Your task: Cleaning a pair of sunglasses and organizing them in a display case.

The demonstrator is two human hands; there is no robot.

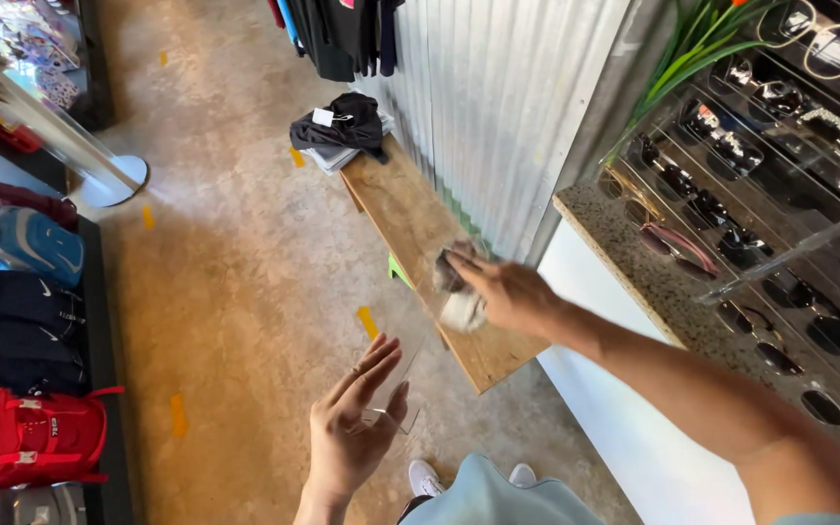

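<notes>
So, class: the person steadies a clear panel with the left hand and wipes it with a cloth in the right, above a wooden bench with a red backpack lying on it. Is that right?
Not quite. The head view shows folded dark clothes on the bench, not a backpack; the red backpack sits on a shelf at left. The left hand does steady the clear panel, and the right hand wipes with a cloth.

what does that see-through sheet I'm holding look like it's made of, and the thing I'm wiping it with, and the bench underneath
The clear panel, steadied by your left hand, looks like acrylic or glass: fully transparent, with thin glinting edges; which of the two cannot be told. The cloth under your right hand looks like soft, crumpled fabric, grey and whitish. The bench seems to be bare wood, tan with visible grain and a matte, worn surface.
</notes>
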